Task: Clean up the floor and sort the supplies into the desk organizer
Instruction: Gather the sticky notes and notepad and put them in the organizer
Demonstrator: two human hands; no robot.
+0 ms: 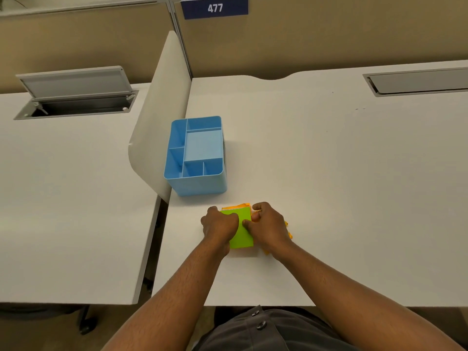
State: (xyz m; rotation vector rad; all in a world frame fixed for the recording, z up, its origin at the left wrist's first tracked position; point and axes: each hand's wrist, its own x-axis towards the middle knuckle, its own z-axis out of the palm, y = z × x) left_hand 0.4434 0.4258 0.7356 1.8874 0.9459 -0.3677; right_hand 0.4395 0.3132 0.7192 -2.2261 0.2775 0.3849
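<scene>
A stack of sticky notes lies on the white desk near its front edge, with a green pad (242, 235) on top and orange notes (236, 206) showing under it. My left hand (219, 228) grips the stack's left side with curled fingers. My right hand (268, 228) holds the right side, thumb on the green pad. More orange note edges (290, 234) poke out beyond my right hand. The blue desk organizer (200, 184) stands just behind the stack, its several compartments showing nothing inside.
A white curved divider panel (157, 122) stands left of the organizer, between two desks (342, 186). An open cable hatch (76, 97) is on the left desk, a closed one (417, 82) at the far right. Beige partition walls with a "477" sign (214, 7) rise behind.
</scene>
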